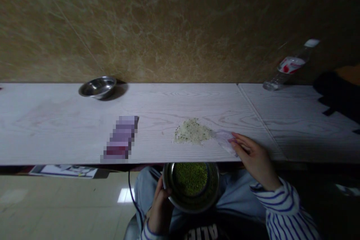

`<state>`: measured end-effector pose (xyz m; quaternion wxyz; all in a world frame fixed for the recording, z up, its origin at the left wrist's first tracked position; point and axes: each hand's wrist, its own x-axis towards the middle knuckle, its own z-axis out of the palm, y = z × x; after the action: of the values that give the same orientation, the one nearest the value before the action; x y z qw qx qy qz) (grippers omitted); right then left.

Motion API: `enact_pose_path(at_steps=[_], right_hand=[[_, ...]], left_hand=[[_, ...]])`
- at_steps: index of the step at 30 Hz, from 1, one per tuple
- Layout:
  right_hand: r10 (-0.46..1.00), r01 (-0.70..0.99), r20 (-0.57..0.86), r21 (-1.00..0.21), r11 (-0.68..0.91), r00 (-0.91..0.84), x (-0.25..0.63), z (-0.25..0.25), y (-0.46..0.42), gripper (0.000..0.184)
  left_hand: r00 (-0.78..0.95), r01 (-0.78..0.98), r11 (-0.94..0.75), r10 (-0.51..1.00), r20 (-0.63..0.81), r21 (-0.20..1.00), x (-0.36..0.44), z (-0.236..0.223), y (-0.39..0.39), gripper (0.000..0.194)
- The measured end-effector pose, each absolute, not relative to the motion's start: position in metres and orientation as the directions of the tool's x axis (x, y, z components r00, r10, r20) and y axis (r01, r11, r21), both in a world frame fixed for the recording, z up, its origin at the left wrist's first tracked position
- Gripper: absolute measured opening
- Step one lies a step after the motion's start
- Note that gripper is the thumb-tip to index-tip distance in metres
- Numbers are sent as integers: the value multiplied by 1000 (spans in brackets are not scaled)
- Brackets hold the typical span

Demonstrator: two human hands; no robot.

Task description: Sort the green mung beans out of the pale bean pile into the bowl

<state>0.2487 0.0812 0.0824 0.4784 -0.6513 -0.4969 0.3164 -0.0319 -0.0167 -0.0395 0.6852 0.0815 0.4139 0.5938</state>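
Against marbled wall [174, 26], white counter [56, 127], tiled floor [95, 206], left grip [161, 204] clasping bowl [195, 207], right grip [251, 153] pinching film [224, 140]

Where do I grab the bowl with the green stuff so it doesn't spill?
I'd take the bowl by its right rim, coming from the right, since the left hand holds the opposite side. It's wide and open on top, so probably fingers outside, thumb over the edge, no tipping.

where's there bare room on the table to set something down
Bare tabletop lies left of the rear bowl and pixelated rectangle, and behind the grain pile, between that bowl and the bottle. It's crowded at the pile's right end, where the right hand holds a pale sheet.
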Motion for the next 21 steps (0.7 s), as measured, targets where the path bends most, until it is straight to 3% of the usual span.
enact_pose_path(at_steps=[6,12,16,21], right_hand=[[962,380,88,-925,-18,259,247,80,90,45],[985,422,140,-903,85,103,235,95,129,37],[998,441,55,-895,57,-17,228,110,186,29],[999,468,-7,-884,13,-40,220,119,251,21]], left_hand=[[-78,-736,286,864,-497,614,-32,-28,-15,59],[-136,-730,231,873,-468,643,-36,-19,-22,50],[-160,-748,204,868,-471,631,-37,-21,-25,50],[-197,-754,191,848,-493,629,-37,-25,-28,53]])
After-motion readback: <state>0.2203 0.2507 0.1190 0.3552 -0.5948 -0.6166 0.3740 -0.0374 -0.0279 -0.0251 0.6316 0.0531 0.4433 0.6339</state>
